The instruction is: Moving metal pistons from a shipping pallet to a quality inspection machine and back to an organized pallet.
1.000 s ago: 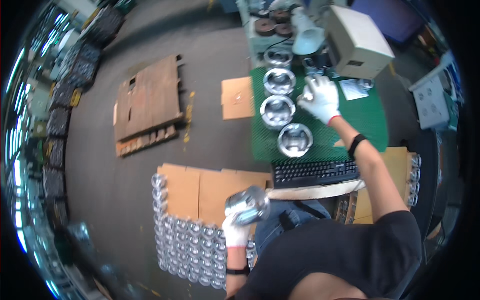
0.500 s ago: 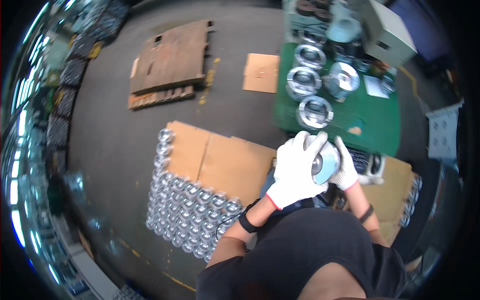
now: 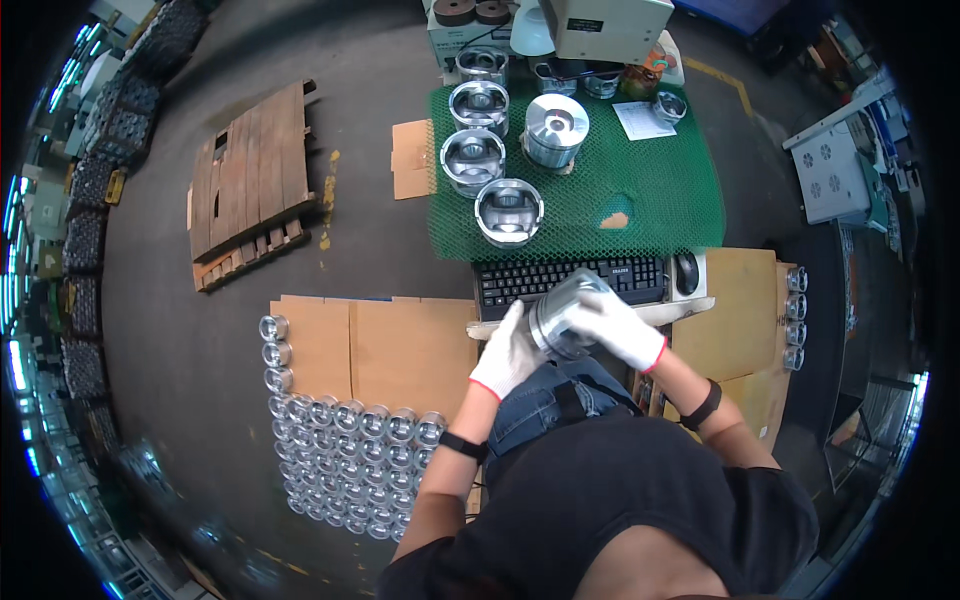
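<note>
A shiny metal piston (image 3: 562, 318) is held up before my body, tilted on its side, over the front edge of the keyboard (image 3: 520, 280). My right hand (image 3: 618, 328), in a white glove, is closed on its upper right side. Against its lower left side presses my gloved left hand (image 3: 510, 352), the fingers curled round the edge. On the green mesh mat (image 3: 660, 210) just beyond, three pistons lie with their hollow sides showing, the nearest piston (image 3: 509, 212) closest to my hands. Another piston (image 3: 556, 130) stands upright beside them, its flat crown up.
Rows of pistons (image 3: 350, 450) stand on cardboard (image 3: 410, 345) at my left. A mouse (image 3: 686, 272) lies right of the keyboard. A grey box (image 3: 612, 28) stands at the table's back. A wooden pallet (image 3: 250, 175) lies on the floor; more cardboard (image 3: 735, 300) is at my right.
The piston has turned in my hands from its round end face showing to its side showing. My left hand has moved from over it to its lower left. The view has swung right.
</note>
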### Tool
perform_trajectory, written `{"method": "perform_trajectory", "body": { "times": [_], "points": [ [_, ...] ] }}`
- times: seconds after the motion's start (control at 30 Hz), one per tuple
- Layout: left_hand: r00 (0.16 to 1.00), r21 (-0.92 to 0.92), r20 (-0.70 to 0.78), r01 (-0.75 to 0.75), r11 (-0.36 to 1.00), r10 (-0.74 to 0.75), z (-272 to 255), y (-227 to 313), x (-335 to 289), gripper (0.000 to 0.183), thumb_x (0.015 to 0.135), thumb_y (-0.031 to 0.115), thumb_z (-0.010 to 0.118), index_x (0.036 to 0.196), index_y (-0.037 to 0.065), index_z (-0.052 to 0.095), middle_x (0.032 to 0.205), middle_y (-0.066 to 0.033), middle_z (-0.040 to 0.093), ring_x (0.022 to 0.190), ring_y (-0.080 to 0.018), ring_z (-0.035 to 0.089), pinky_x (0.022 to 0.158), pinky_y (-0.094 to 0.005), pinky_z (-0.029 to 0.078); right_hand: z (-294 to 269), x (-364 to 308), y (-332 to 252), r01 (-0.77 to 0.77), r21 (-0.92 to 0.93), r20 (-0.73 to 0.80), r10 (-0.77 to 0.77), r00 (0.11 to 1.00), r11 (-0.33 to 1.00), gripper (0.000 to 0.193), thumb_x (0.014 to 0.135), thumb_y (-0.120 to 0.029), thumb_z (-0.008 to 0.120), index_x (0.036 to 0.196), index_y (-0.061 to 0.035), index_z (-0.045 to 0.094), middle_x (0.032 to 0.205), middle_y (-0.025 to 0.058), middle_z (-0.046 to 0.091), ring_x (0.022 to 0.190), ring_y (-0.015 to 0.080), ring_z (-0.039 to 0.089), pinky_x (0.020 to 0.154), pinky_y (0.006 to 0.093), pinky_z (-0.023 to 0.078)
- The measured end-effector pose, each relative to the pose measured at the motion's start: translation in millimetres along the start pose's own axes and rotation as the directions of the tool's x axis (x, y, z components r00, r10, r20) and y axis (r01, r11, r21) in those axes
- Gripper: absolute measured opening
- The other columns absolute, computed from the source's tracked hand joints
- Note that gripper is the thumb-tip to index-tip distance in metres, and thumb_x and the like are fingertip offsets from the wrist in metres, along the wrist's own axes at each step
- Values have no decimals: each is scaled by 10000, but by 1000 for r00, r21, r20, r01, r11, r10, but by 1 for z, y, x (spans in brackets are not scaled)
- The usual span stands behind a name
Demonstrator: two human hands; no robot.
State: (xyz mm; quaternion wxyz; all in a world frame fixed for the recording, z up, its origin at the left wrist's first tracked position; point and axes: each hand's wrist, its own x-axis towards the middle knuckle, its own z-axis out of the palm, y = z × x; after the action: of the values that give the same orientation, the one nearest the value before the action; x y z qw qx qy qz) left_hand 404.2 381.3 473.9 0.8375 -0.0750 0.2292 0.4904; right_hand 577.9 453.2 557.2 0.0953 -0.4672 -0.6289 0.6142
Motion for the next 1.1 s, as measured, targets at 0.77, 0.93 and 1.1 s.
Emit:
{"method": "perform_trajectory", "body": {
  "times": [0.77,0.93,1.1],
  "points": [
    [979,-68,11,206,976,-206,-78,98,71,530,972,463,411,1325,71,463,1310,-152,527,1167,-308,537,1017,-489,416,48,161,-5,264,-925,77,-547,834,272,677,604,-128,650,1241,23,478,1147,214,546,1080,391,506,988,490,360],
    [983,-81,-25,182,980,-184,-78,107,71,524,965,466,432,1326,87,467,1316,-143,526,1164,-302,536,1016,-473,414,48,163,-4,207,-920,47,-431,901,333,545,661,-136,643,1187,-28,551,1106,197,577,1027,363,534,951,453,390],
    [935,497,-247,347,795,-254,-98,147,34,599,901,478,568,1302,37,512,1237,-131,579,1088,-256,565,983,-391,433,26,119,-17,303,-846,76,-463,883,438,484,631,-112,662,1106,-47,591,1049,133,591,985,328,545,914,429,415]
  ]
}}
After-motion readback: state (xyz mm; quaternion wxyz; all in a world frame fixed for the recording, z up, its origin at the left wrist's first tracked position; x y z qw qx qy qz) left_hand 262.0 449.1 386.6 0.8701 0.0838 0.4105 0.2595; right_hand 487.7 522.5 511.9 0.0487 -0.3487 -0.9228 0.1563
